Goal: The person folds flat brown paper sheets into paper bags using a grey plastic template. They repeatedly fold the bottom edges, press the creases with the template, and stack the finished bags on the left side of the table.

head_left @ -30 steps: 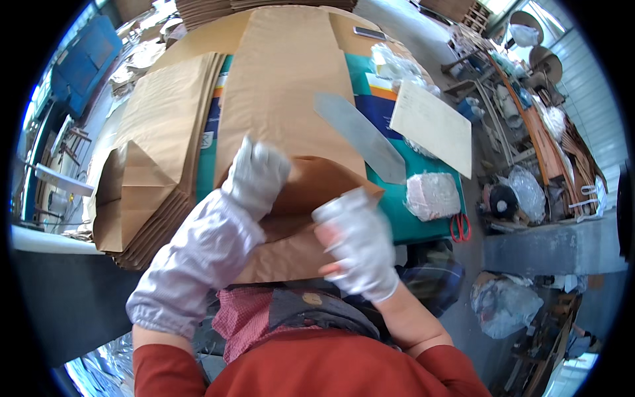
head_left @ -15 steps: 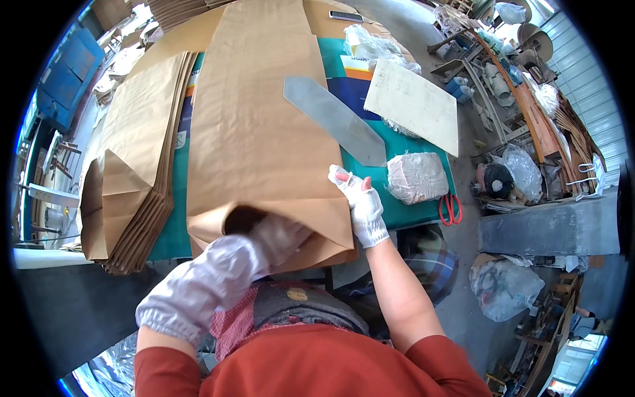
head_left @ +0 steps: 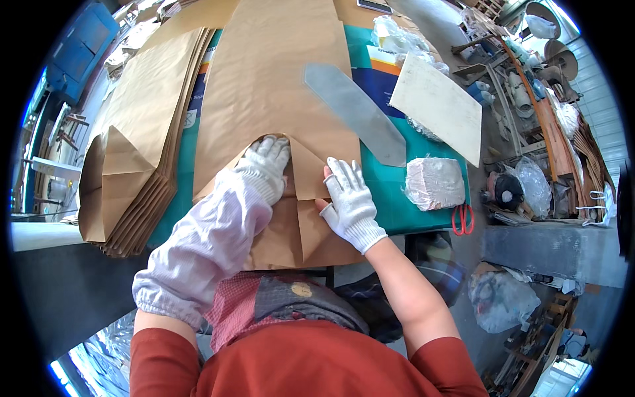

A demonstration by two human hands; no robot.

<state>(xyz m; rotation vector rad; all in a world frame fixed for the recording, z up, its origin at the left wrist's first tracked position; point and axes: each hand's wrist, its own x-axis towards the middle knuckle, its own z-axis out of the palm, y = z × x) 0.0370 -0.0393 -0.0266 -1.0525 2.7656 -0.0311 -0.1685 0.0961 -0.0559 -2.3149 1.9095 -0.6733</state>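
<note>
Large brown paper bag (head_left: 278,86) pressed flat on green table (head_left: 397,192) by gloved left hand (head_left: 264,165), gloved right hand (head_left: 350,198); both palms open, nothing grasped.

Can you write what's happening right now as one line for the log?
left hand: flat on brown paper bag fold | right hand: pressing bag's folded end | table: grey blade-shaped template, red scissors

two gloved hands show, the left hand (head_left: 266,164) and the right hand (head_left: 350,202), both flat on one brown paper bag (head_left: 278,86) being folded. one stack of finished paper bags (head_left: 135,152) lies to the left; its number cannot be told. one long grey metal blade (head_left: 354,112), one pale board (head_left: 436,106), one wrapped white bundle (head_left: 433,183) and one pair of red scissors (head_left: 462,220) lie on one green table (head_left: 390,198).
</note>
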